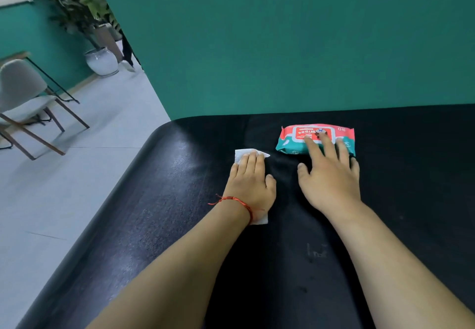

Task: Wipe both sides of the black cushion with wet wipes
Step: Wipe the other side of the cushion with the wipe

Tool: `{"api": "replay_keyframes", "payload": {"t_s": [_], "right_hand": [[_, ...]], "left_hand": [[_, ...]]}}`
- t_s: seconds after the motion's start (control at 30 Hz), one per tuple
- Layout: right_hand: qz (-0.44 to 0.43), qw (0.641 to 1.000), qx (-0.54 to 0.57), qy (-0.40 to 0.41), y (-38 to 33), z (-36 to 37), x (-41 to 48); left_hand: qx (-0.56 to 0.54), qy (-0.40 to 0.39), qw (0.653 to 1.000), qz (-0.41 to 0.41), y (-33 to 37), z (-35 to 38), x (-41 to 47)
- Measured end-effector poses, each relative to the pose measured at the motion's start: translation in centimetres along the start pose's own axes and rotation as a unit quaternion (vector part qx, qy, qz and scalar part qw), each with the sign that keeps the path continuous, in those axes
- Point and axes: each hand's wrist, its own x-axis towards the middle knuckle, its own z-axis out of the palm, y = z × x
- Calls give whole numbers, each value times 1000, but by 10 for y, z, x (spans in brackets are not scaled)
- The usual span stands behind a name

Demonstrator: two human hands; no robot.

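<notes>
A large black cushion [159, 215] fills the lower half of the view, its rounded edge running along the left. My left hand [250, 182] lies flat on a white wet wipe [244, 153] spread on the cushion, fingers straight; the wipe shows beyond my fingertips and beside my wrist. My right hand [330, 174] is spread flat, its fingers resting on the near edge and label of a teal and red pack of wet wipes [290, 141] that lies on the cushion near the back.
A teal wall [282, 46] rises right behind the cushion. To the left is grey floor with a grey chair [23, 95], a potted plant in a white pot [101, 61], and a person's legs [128, 54] far back.
</notes>
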Motion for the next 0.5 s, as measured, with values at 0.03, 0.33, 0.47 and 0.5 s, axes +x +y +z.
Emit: {"api": "replay_keyframes", "payload": {"t_s": [0.03, 0.33, 0.47, 0.5], "right_hand": [[0, 1000, 2, -2, 0, 0, 0], [-1, 1000, 4, -9, -2, 2, 1], [0, 1000, 3, -16, -3, 1, 3], [0, 1000, 3, -17, -3, 2, 2]], "left_hand": [[3, 0, 1000, -2, 0, 0, 6], [16, -12, 1000, -3, -6, -2, 63], [13, -16, 1000, -3, -8, -2, 79], [12, -17, 1000, -1, -9, -2, 82]]}}
